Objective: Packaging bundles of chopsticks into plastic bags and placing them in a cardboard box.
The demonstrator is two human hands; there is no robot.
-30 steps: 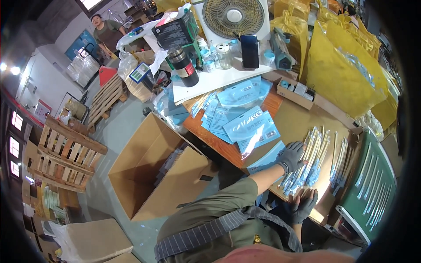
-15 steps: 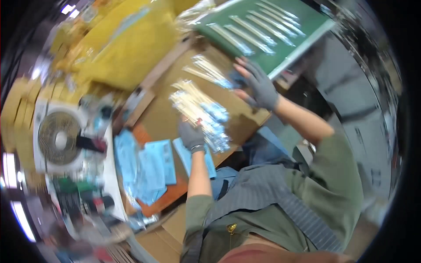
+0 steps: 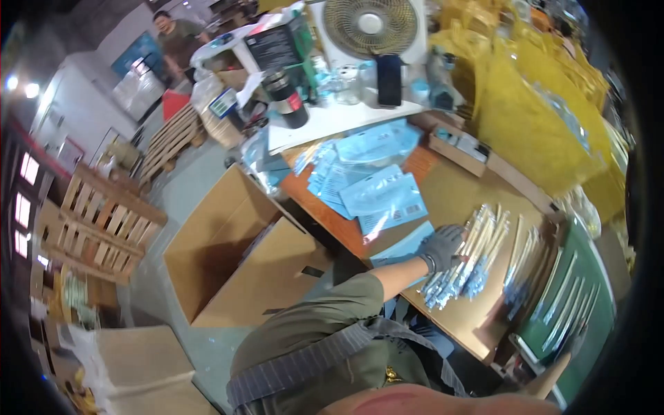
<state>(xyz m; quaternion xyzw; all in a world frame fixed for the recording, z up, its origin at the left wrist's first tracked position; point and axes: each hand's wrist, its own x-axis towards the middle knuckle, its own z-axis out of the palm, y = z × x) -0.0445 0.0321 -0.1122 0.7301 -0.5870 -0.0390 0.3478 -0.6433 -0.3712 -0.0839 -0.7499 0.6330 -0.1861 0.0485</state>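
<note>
My left hand (image 3: 444, 245), in a grey glove, grips the side of a loose bunch of thin pale sticks (image 3: 478, 242) in clear wrappers with blue ends. The bunch lies on a brown cardboard surface. To its right lies a smaller group of the same wrapped sticks (image 3: 523, 259). My right hand (image 3: 571, 343), also gloved, is at the lower right, over the green surface (image 3: 598, 325) beside a row of single wrapped sticks (image 3: 564, 301). Its fingers are small and dim there, so their pose is unclear. Flat blue packets (image 3: 384, 197) lie left of the bunch.
An open cardboard box (image 3: 228, 277) stands left of the table. Behind, a white shelf (image 3: 332, 128) holds a flask (image 3: 285, 100), a phone (image 3: 389, 81) and a fan (image 3: 371, 24). Yellow sacks (image 3: 526, 117) fill the back right. Another person (image 3: 181, 41) is far off, near wooden pallets (image 3: 169, 138).
The view has swung to the left, bringing the cardboard box and pallets in. My right hand has gone from above the cardboard to the green surface. My left hand stays at the bunch.
</note>
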